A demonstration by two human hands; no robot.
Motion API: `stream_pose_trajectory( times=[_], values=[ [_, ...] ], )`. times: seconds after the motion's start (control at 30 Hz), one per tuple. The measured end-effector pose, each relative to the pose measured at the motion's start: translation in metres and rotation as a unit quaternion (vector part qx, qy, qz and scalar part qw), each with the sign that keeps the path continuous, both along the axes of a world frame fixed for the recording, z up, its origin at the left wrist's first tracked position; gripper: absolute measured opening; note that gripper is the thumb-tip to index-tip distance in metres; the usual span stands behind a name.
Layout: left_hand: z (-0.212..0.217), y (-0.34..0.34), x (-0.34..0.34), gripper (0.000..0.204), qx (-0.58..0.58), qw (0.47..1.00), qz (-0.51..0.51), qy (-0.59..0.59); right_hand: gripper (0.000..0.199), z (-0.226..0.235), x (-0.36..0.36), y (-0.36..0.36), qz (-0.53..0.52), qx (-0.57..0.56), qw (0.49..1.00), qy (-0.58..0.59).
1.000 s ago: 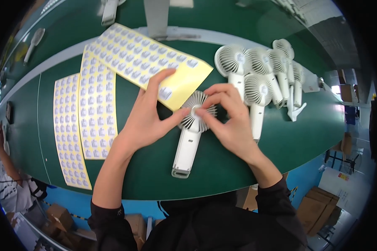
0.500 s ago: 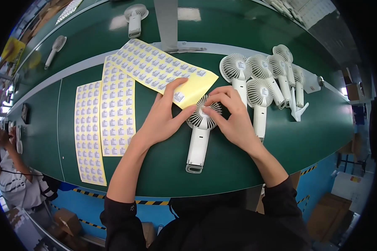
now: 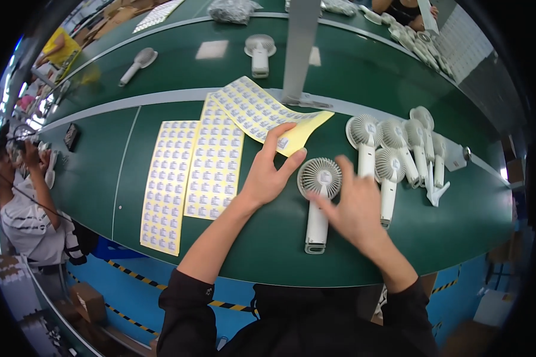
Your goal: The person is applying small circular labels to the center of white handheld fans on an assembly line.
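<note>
One fan (image 3: 319,178) lies flat on the green table (image 3: 268,250), between the left hand (image 3: 267,172) and the right hand (image 3: 362,208). From the right hand it lies to the left, and that hand is the nearer: its thumb crosses over the place where the fan's head meets the handle, though blur hides whether it touches. The right hand is spread, thumb and index finger well apart, and nothing shows in its grasp. The left hand is half curled, holding the bent end of a label sheet (image 3: 261,109), index finger on top and thumb by the edge; from there the fan lies to the right and a little nearer the person. Its long axis runs almost straight away from the person: the round head points to the far side, the handle's foot to the near edge, the head leaning only slightly right. To its right, six other fans (image 3: 389,163) are grouped beside a white bracket (image 3: 438,195); two more sheets (image 3: 215,166) lie to the left
</note>
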State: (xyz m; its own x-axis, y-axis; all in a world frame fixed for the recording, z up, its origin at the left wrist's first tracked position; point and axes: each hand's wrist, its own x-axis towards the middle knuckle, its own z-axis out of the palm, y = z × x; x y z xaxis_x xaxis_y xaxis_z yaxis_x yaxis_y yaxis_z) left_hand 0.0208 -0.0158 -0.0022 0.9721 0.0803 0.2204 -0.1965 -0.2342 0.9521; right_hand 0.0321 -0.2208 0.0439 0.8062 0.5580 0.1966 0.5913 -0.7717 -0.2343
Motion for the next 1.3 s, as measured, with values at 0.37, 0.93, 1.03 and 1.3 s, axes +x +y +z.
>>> stream_pose_trajectory(
  times=[0.37, 0.93, 1.03, 1.3],
  values=[
    [0.053, -0.011, -0.01, 0.055, -0.205, 0.956, 0.118, -0.175, 0.072, 0.027, 0.068, -0.016, -0.053, 0.203, 0.955, 0.209],
    [0.15, -0.127, -0.008, 0.137, -0.508, 0.72, -0.463, -0.093, 0.053, -0.075, 0.329, 0.145, -0.13, 0.263, 0.956, 0.023],
    [0.145, -0.12, 0.002, 0.141, -0.431, 0.743, -0.484, -0.167, 0.038, -0.064, 0.321, 0.159, -0.068, 0.191, 0.977, -0.072],
    [0.177, -0.118, 0.016, 0.141, -0.318, 0.71, -0.421, -0.467, 0.044, -0.073, 0.348, 0.131, -0.044, 0.07, 0.997, -0.001]
  ],
)
